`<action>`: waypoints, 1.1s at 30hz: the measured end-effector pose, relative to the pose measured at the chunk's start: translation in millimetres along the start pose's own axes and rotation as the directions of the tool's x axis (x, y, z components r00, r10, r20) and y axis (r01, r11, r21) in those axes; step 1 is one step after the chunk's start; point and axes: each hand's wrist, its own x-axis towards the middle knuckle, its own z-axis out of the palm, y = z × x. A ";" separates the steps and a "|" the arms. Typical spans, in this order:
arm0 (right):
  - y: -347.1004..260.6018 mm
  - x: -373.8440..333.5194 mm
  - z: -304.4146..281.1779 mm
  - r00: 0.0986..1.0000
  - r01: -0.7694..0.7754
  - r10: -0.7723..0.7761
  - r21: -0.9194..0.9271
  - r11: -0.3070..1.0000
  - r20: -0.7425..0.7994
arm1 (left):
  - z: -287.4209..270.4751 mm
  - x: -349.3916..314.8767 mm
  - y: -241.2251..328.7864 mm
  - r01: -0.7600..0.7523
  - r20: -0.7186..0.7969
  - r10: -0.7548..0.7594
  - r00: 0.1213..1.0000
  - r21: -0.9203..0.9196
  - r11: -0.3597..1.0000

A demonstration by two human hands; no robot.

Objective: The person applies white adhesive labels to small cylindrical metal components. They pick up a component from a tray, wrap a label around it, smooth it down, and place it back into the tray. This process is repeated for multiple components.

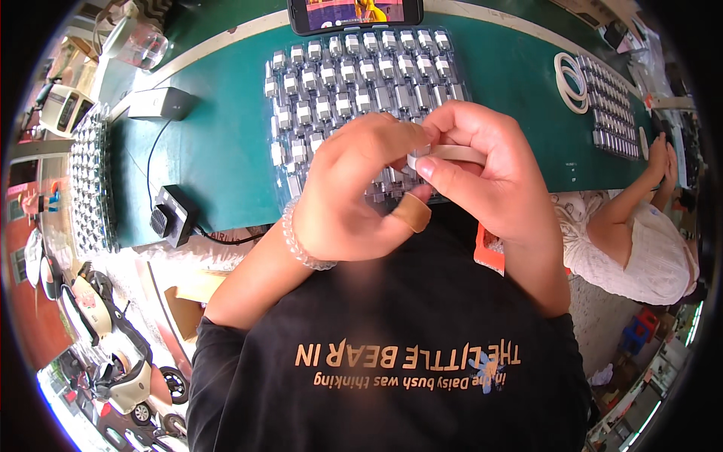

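My right hand pinches a narrow off-white strip, curved like part of a ring, between thumb and fingers. At the strip's end is a small pale grey piece, mostly covered by fingertips. My left hand is curled beside it, its index fingertip meeting the right fingertips. A tan bandage wraps the left thumb, and a clear bead bracelet circles the wrist. What the left fingers grip is hidden. Beneath both hands lies a clear plastic tray with rows of small silver parts with white tops.
A phone stands behind the tray on the green table. White rings and another filled tray lie right; more trays are left. A white box and black cabled device sit left. Another person is at right.
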 end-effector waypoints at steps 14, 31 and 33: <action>23.9 11.7 4.7 0.959 0.071 -0.216 -0.585 0.808 -0.183 | 10.2 9.9 -3.2 0.114 -0.026 -0.115 0.993 0.443 0.889; -5.4 -1.3 0.9 0.972 0.156 -0.234 -0.668 0.727 -0.028 | 12.7 -10.1 -8.5 0.226 -0.179 -0.261 0.948 -0.197 0.954; -4.0 -1.5 2.5 0.970 0.170 -0.241 -0.617 0.768 -0.033 | 13.3 -11.7 -10.0 0.195 -0.168 -0.239 0.956 -0.242 0.951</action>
